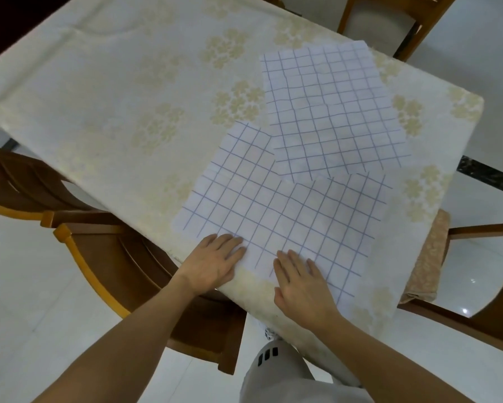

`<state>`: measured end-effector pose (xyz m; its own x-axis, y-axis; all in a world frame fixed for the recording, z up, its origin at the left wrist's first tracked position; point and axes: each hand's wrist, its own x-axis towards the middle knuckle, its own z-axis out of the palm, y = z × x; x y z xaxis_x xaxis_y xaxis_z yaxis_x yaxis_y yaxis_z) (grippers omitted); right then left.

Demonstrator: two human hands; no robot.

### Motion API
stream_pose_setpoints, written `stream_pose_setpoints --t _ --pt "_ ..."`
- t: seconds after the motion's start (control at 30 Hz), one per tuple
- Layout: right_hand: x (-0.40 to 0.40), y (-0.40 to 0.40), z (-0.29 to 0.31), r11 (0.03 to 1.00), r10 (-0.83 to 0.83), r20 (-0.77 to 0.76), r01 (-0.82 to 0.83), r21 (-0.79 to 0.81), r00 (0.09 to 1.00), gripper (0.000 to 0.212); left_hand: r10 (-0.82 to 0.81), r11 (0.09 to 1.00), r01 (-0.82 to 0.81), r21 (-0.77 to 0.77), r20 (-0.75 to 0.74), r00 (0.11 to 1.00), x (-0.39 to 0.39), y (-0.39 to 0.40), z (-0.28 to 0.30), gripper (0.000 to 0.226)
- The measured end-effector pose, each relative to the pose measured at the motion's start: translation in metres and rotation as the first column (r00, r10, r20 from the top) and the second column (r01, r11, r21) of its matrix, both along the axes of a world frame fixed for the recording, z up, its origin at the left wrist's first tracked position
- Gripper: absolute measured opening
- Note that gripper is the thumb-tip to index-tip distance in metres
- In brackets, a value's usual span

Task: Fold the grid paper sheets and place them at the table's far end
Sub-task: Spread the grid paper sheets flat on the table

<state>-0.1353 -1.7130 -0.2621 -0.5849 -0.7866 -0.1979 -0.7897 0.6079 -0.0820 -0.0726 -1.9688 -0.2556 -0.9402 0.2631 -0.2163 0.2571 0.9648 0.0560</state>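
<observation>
— Head view first: what bounds the working room?

— A big table (105, 91) under a cream cloth with pale gold flower clusters fills most of the view. Its bare stretch runs from centre toward 10 o'clock; its near edge slants from 9 o'clock down to 5 o'clock, and its right edge drops off at 3 o'clock. Glossy white floor tiles (20, 286) show beyond.

— And around it?

— Wooden chairs crowd the edges: two brown ones (122, 257) tucked in at 8 o'clock, one with a beige padded seat (427, 254) at 4 o'clock, another (389, 21) at 1 o'clock.

— Where is the paper?

— Two white sheets ruled with blue squares, both lying flat and unfolded, right of centre. The far grid sheet (331, 106) sits toward 1 o'clock; the near grid sheet (285, 216) lies at centre toward 5 o'clock, its far edge overlapping the other sheet. Each looks thin and faintly creased.

— The hands?

— The left hand (212, 263) lies flat, fingers straight, fingertips on the near sheet's near-left corner at the table's edge. The right hand (302, 283) is spread flat, palm down, pressing the same sheet's near edge. Neither hand pinches anything.
</observation>
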Motion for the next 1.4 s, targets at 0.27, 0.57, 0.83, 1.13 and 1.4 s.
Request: stream_pose_setpoints --t 0.27,0.57,0.83,1.13,1.4 --pt "0.005 0.0 -0.005 1.0 -0.016 -0.044 0.015 -0.02 0.999 0.051 -0.034 0.999 0.034 -0.011 0.003 0.999 0.009 -0.004 -0.011 0.056" --pt "0.008 0.004 -0.015 0.999 0.024 -0.083 -0.026 -0.019 0.996 0.05 -0.024 0.999 0.027 -0.03 0.079 0.997 0.001 -0.004 0.002 0.081" --pt "0.007 0.004 -0.008 0.995 -0.074 -0.034 0.072 -0.065 0.997 0.056 0.077 0.994 -0.072 0.079 -0.072 0.994 -0.006 0.009 0.002 0.053" --pt "0.01 0.032 -0.007 0.996 -0.048 -0.065 0.043 -0.082 0.997 0.052 0.11 0.983 -0.104 0.15 -0.034 0.993 0.013 0.022 0.02 0.074" --pt "0.01 0.084 0.003 0.976 -0.002 -0.13 -0.027 -0.216 0.992 0.059 0.253 0.961 -0.252 0.112 0.005 0.967 0.023 0.048 0.045 0.085"
